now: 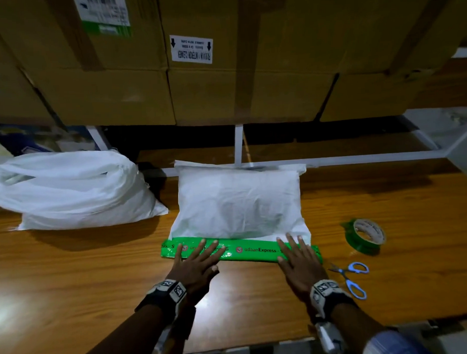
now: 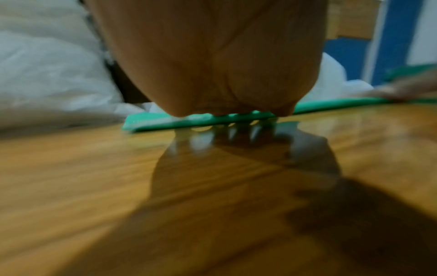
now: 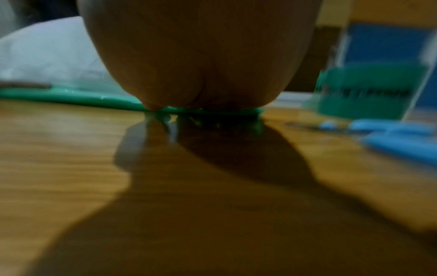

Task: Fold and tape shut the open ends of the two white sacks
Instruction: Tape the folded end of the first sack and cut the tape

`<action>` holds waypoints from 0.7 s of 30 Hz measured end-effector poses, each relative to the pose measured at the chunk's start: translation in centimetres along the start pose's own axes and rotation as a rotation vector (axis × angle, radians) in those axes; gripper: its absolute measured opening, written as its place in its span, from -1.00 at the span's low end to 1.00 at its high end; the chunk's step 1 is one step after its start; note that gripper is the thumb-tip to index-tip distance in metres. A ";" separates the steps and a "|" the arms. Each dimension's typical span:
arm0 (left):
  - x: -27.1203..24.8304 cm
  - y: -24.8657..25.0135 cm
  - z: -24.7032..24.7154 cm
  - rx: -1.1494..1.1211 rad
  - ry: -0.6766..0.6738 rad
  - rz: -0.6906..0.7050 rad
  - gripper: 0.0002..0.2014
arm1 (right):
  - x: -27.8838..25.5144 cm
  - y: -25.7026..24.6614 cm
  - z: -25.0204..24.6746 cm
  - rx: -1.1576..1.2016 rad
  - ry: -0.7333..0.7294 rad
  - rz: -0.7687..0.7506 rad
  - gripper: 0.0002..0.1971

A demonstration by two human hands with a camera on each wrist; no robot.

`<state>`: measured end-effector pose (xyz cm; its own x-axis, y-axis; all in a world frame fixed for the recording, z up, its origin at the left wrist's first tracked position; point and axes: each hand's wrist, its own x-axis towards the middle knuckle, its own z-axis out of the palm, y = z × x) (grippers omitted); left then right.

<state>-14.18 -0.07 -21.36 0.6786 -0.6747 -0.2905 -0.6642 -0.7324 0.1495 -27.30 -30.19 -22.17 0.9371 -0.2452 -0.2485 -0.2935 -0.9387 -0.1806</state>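
Left hand (image 1: 197,265) and right hand (image 1: 299,262) lie flat, fingers spread, pressing green tape (image 1: 245,252) along the near sack (image 1: 238,200). Scissors (image 1: 352,278) and tape roll (image 1: 366,235) sit right; second sack (image 1: 68,188) left.

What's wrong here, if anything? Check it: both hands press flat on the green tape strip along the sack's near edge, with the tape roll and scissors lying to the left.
One error: the tape roll and scissors lie to the right, as the head view shows. Both the left hand and right hand do press flat on the green tape strip along the sack's near edge.
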 end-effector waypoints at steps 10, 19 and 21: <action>-0.6 -4.4 0.2 -0.055 -0.021 0.037 -0.29 | 0.0 1.8 -0.1 -0.018 -0.069 0.038 -0.24; -1.1 -6.5 -1.1 -0.120 0.102 0.076 -0.36 | 0.5 2.9 -2.1 -0.088 -0.165 -0.066 -0.23; -0.9 -6.3 -2.1 -0.142 0.179 0.092 -0.45 | 0.7 2.6 -3.0 -0.170 -0.164 -0.090 -0.23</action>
<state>-9.91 4.95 -20.08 0.6703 -0.7354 -0.0990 -0.6837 -0.6640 0.3027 -26.80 -33.56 -19.97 0.9109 -0.1288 -0.3921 -0.1609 -0.9857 -0.0501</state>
